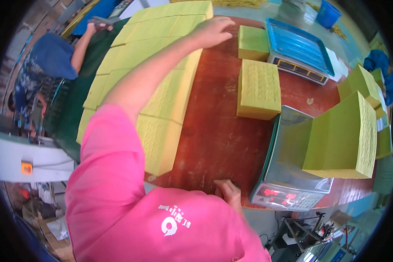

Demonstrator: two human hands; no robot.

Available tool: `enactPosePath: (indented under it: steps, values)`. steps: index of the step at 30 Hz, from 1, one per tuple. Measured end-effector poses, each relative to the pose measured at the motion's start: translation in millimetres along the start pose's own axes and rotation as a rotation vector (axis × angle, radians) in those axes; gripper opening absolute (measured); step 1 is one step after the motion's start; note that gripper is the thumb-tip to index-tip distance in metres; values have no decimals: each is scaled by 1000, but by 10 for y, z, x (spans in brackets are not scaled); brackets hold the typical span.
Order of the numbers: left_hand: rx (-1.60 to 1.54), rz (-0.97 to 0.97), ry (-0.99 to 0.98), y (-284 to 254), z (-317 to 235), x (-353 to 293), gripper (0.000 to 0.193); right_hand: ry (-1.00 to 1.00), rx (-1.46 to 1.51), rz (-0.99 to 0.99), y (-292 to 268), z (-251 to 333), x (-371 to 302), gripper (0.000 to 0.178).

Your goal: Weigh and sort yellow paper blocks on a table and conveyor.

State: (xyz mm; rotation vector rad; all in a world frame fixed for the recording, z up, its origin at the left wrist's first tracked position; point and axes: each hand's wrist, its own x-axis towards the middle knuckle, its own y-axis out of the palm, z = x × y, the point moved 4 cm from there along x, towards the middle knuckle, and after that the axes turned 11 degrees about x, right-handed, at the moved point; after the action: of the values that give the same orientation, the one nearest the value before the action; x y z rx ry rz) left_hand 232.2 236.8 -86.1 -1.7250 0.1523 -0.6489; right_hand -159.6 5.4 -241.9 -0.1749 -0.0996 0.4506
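My left hand (211, 32) reaches past the far end of a large bed of yellow blocks (161, 105), which look like pressed stacks of paper with embossed rows. Its fingers are apart and hold nothing I can see. Low at the table's front edge, my right hand (228, 191) rests with fingers loosely bent and slightly apart, with nothing visible in it. To its right is a digital scale (288, 148) with a lit red display. A tall yellow stack (343, 139) stands on the scale's metal plate. Another yellow block (260, 89) sits behind the scale on the red-brown table (214, 100).
Farther back stand a smaller yellow block (253, 41) and a second scale with a blue tray (299, 46). More yellow blocks (362, 85) line the right edge. At left, another person (52, 56) works beside a dark green surface (65, 105). A blue bucket (328, 14) is beyond.
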Motion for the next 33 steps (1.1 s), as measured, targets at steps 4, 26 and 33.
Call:
enactPosePath:
  steps: [4, 26, 33]
  values:
    - [-168, 118, -303, -689, -94, -1345, 35, -211, -34, -76, 8, -40, 5, 24]
    - [193, 326, -374, -818, -1354, -4131, 49, -415, -57, 6, 14, -192, -173, 13]
    - [284, 319, -224, -914, -1390, -4096, 53, -402, -142, -21, 130, -180, -148, 15]
